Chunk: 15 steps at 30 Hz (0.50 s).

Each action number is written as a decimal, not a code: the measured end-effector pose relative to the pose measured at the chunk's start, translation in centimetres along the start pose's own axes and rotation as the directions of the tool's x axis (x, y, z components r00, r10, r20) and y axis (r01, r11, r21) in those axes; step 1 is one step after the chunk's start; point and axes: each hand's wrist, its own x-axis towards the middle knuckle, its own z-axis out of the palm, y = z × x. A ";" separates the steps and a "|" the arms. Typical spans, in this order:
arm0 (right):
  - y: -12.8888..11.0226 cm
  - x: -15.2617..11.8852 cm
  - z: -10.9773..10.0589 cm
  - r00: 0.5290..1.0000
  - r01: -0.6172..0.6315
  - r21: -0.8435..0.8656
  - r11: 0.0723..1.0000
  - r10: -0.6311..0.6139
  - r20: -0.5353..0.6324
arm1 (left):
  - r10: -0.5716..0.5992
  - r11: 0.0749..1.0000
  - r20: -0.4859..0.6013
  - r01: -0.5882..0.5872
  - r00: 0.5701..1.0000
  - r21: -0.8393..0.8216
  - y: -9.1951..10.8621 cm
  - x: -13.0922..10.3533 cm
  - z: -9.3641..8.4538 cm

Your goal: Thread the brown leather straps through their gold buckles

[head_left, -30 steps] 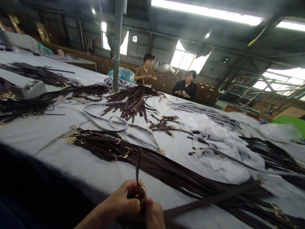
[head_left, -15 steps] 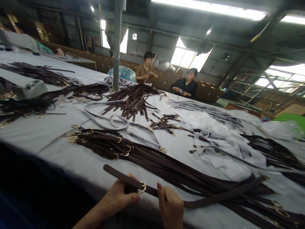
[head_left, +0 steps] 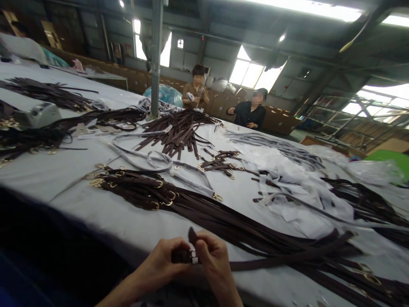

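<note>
A dark brown leather strap (head_left: 262, 263) runs from my hands to the right across the table. My left hand (head_left: 168, 258) is closed round the strap beside its metal buckle (head_left: 193, 256), seen edge-on between my hands. My right hand (head_left: 212, 260) pinches the strap just right of the buckle, and the strap's rounded tip stands up by the thumb. The part inside my left fist is mostly hidden. Right behind my hands lies a bundle of brown straps (head_left: 204, 209) with gold-coloured buckles at its left end.
On the white-covered table (head_left: 105, 221) lie more strap piles (head_left: 175, 132), grey wrapped straps (head_left: 159, 164), short buckled pieces (head_left: 220, 164) and crumpled white wrapping (head_left: 297, 200). A metal post (head_left: 155, 64) rises through the far side. Two people (head_left: 195, 91) work across the table.
The strap's free end, which pointed left past my left hand, is now bent back beside my right thumb. The buckle has turned edge-on. My right hand has come closer to my left.
</note>
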 end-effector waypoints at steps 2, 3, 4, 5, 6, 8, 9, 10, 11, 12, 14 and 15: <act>0.3 -0.1 -1.1 0.997 -0.048 0.044 0.998 0.050 -0.052 | -0.032 0.998 -0.025 0.034 0.999 0.058 -0.1 0.0 -0.3; 0.3 -0.2 -1.7 0.996 -0.069 0.046 0.997 0.071 -0.062 | -0.043 0.995 -0.039 0.046 0.998 0.084 -0.1 0.0 -0.4; 0.2 -0.3 -2.2 0.994 -0.094 0.032 0.995 0.096 -0.061 | -0.046 0.993 -0.049 0.051 0.998 0.107 -0.2 0.0 -0.5; 0.1 -0.4 -2.6 0.991 -0.117 0.006 0.993 0.118 -0.056 | -0.036 0.991 -0.056 0.043 0.998 0.126 -0.2 0.0 -0.6; -0.1 -0.5 -2.9 0.990 -0.133 -0.027 0.991 0.131 -0.046 | -0.017 0.990 -0.057 0.025 0.998 0.137 -0.2 0.0 -0.7; -0.4 -0.7 -3.4 0.987 -0.159 -0.092 0.983 0.158 -0.012 | 0.025 0.991 -0.057 -0.017 0.998 0.129 -0.2 0.1 -0.8; -0.4 -0.8 -3.5 0.984 -0.172 -0.120 0.978 0.175 0.017 | 0.041 0.992 -0.059 -0.034 0.997 0.118 -0.2 0.1 -0.9; -0.4 -0.9 -3.6 0.980 -0.183 -0.149 0.972 0.192 0.049 | 0.051 0.993 -0.064 -0.043 0.997 0.111 -0.3 0.1 -0.9; -0.3 -1.0 -3.7 0.975 -0.192 -0.182 0.964 0.209 0.079 | 0.057 0.993 -0.070 -0.049 0.996 0.112 -0.3 0.1 -0.9; -0.2 -1.0 -3.8 0.968 -0.200 -0.216 0.956 0.226 0.105 | 0.062 0.992 -0.073 -0.053 0.995 0.118 -0.4 0.1 -0.9; 0.1 -1.2 -3.9 0.957 -0.207 -0.274 0.939 0.252 0.142 | 0.070 0.989 -0.075 -0.059 0.995 0.132 -0.5 0.0 -0.8; 0.2 -1.3 -3.9 0.951 -0.213 -0.291 0.933 0.266 0.158 | 0.071 0.989 -0.074 -0.060 0.995 0.134 -0.6 0.0 -0.7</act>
